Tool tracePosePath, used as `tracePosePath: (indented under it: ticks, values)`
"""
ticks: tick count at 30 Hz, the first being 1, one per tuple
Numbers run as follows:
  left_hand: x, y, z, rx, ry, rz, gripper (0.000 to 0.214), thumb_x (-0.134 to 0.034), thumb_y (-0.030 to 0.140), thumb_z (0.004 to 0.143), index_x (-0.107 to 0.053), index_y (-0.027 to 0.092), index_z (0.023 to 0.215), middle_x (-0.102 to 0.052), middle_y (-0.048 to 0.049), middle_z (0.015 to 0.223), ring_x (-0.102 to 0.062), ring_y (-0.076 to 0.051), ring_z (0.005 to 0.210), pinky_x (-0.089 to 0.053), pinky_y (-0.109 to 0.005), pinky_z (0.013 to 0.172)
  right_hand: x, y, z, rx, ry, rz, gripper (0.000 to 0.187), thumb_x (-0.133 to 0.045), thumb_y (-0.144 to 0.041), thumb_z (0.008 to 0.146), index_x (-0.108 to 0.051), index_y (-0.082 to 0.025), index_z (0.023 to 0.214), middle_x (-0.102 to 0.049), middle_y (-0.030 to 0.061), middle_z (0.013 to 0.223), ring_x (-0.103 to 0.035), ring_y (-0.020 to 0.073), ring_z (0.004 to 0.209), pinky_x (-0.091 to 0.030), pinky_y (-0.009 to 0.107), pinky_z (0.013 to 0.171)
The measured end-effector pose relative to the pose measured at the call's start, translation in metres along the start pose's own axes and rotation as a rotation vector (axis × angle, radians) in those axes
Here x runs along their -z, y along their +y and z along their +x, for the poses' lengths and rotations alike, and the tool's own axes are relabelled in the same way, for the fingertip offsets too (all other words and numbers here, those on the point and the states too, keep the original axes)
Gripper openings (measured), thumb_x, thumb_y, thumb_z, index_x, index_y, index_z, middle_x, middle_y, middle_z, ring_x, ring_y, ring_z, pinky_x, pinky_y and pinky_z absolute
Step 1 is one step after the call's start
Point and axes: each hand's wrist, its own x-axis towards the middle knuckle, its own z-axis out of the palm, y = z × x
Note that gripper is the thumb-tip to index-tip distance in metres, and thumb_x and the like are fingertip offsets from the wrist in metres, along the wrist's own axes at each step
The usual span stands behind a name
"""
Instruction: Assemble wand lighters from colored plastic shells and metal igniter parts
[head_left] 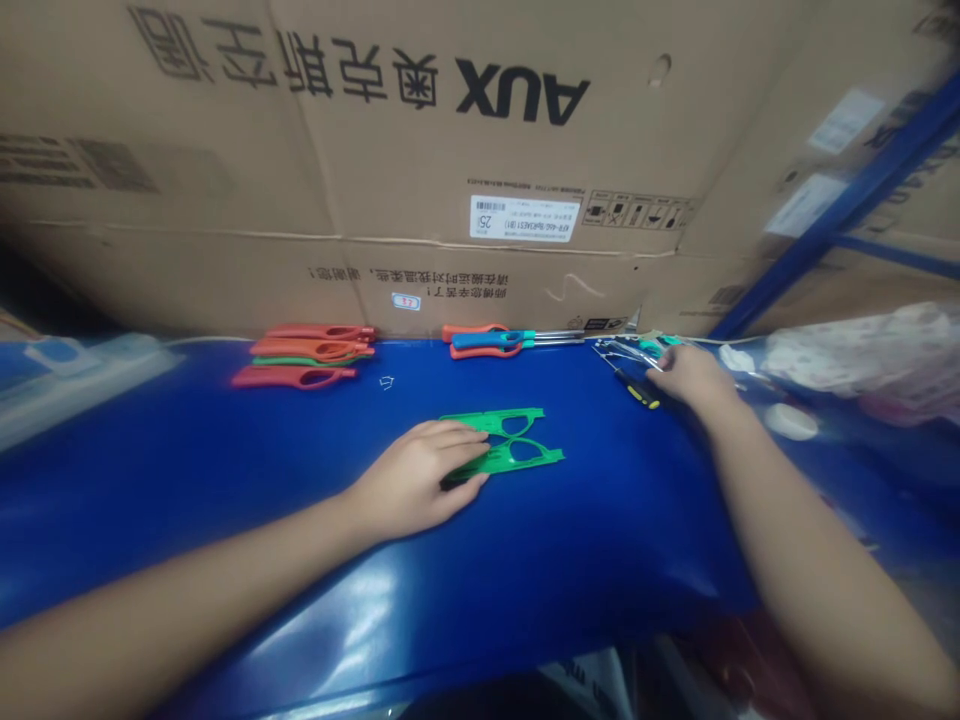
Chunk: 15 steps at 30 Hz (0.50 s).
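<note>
My left hand [427, 475] rests on two bright green lighter casing halves [517, 460], its fingers and thumb bent over their left ends. The halves lie side by side on the blue table, their trigger openings showing to the right of my fingers. Farther off to the right, my right hand [694, 375] reaches into a small pile of metal lighter tubes [626, 350] with teal parts [660, 345]. Its fingertips are pinched together there; what is between them is too blurred to make out. A black and yellow screwdriver [637, 388] lies just left of that hand.
Red, orange and green lighter casings [304, 350] are stacked at the back left, near tiny white pieces [386, 382]. Lighters with metal tubes [487, 342] lie at the back middle. A large cardboard box [375, 180] stands behind the blue table [480, 580]. Plastic bags [862, 350] are at right.
</note>
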Motion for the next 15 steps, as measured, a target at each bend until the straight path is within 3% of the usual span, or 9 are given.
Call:
tracePosePath:
  ticks: [5, 15]
  values:
    - [0.000, 0.001, 0.000, 0.007, -0.003, -0.007, 0.031, -0.058, 0.033, 0.095, -0.070, 0.019, 0.120, -0.073, -0.0075, 0.122, -0.068, -0.026, 0.116, -0.055, -0.046, 0.101, 0.007, -0.004, -0.006, 0.001, 0.148, 0.117, 0.012, -0.064, -0.027, 0.072, -0.060, -0.020, 0.080, -0.068, 0.0110, 0.083, -0.064, 0.0279, 0.082, -0.044, 0.033, 0.066]
    - [-0.001, 0.001, -0.001, 0.008, -0.005, -0.030, 0.031, -0.057, 0.032, 0.095, -0.071, 0.017, 0.120, -0.073, -0.0092, 0.123, -0.068, -0.025, 0.115, -0.055, -0.045, 0.103, 0.020, -0.015, -0.016, -0.001, 0.340, 0.441, 0.013, -0.060, -0.026, 0.069, -0.051, -0.023, 0.077, -0.059, 0.0016, 0.070, -0.054, 0.0195, 0.066, -0.041, 0.031, 0.064]
